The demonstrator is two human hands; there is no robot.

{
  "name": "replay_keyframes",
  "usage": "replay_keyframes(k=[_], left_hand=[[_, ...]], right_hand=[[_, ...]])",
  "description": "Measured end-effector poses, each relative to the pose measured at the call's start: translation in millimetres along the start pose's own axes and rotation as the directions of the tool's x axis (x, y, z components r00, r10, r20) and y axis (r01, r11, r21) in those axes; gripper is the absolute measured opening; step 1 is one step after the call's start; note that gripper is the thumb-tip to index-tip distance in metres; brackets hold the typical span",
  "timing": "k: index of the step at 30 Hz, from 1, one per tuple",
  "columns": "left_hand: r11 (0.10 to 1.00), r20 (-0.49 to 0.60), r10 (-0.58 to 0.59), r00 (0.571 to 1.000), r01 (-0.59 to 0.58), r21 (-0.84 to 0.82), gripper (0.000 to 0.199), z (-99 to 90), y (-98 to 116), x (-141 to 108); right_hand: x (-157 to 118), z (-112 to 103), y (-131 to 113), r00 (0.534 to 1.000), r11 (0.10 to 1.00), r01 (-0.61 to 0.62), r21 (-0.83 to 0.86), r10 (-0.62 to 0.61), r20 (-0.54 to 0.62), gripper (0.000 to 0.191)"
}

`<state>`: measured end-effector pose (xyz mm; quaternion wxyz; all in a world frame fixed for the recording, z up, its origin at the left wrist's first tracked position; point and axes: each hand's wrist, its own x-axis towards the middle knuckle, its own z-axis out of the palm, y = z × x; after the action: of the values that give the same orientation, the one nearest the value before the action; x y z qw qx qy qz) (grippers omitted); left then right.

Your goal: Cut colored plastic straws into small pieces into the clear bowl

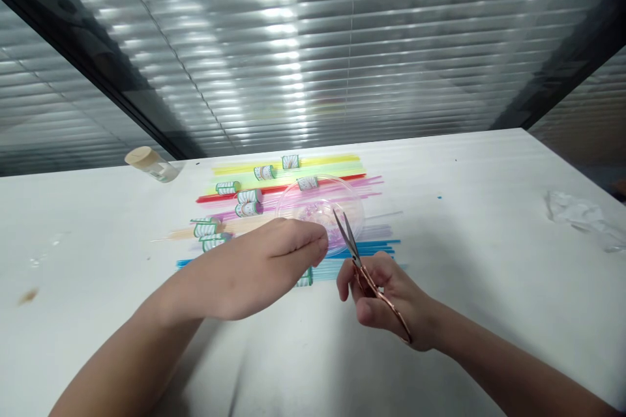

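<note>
My right hand [391, 303] grips a pair of scissors [360, 267] with copper-coloured handles. Their blades are slightly apart and point away from me, just right of my left hand. My left hand [274, 260] is closed, with thumb and fingers pressed together; whatever it may hold is too small or hidden to make out. Below and beyond both hands sits a clear round bowl [359, 199] with small purplish bits [320, 208] inside. Around and under the bowl lie bundles of thin coloured strips, among them yellow [332, 160], red [208, 199] and blue [386, 244], banded with printed paper labels [264, 172].
Everything lies on a white table [489, 221]. A small jar with a beige lid [147, 159] lies tilted at the back left. Crumpled clear plastic [577, 212] is at the right. Window blinds [415, 45] rise behind the table's far edge.
</note>
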<state>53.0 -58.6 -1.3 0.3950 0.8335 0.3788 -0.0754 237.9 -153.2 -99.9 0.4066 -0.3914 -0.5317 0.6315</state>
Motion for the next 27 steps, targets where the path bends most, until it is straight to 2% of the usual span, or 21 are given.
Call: replay_keyframes(k=[4, 7, 13, 18, 21, 24, 27], left_hand=[[0.996, 0.025, 0.018, 1.0, -0.016, -0.09, 0.042, -0.7, 2, 0], [0.992, 0.055, -0.007, 0.998, 0.014, -0.128, 0.04, -1.1, 2, 0], [0.981, 0.172, -0.017, 0.985, 0.05, -0.189, 0.03, -2.7, 5, 2], [0.965, 0.25, 0.019, 0.968, 0.048, -0.259, 0.027, -7.3, 6, 0], [0.969, 0.214, -0.031, 0.976, 0.082, -0.233, 0.026, -8.0, 4, -1], [0.962, 0.108, -0.07, 0.992, 0.096, -0.257, 0.032, -5.4, 1, -1], [0.958, 0.005, -0.06, 0.998, 0.059, -0.279, 0.04, -1.0, 1, -1]], right_hand=[[-1, -1, 1, 0.999, 0.999, 0.034, 0.036, -0.035, 0.023, 0.058], [-1, -2, 3, 0.996, 0.996, 0.06, 0.07, -0.065, 0.063, 0.058], [-2, -3, 10, 0.986, 0.983, 0.071, 0.166, -0.095, 0.14, 0.058], [1, -4, 10, 0.996, 0.992, 0.07, 0.105, -0.076, 0.053, 0.058], [1, -4, 3, 0.996, 0.992, 0.088, 0.086, -0.09, 0.015, 0.061], [-1, -2, -2, 0.996, 0.995, 0.083, 0.055, -0.084, 0.012, 0.063], [-3, 1, -3, 0.999, 0.999, 0.031, 0.014, -0.031, 0.02, 0.063]])
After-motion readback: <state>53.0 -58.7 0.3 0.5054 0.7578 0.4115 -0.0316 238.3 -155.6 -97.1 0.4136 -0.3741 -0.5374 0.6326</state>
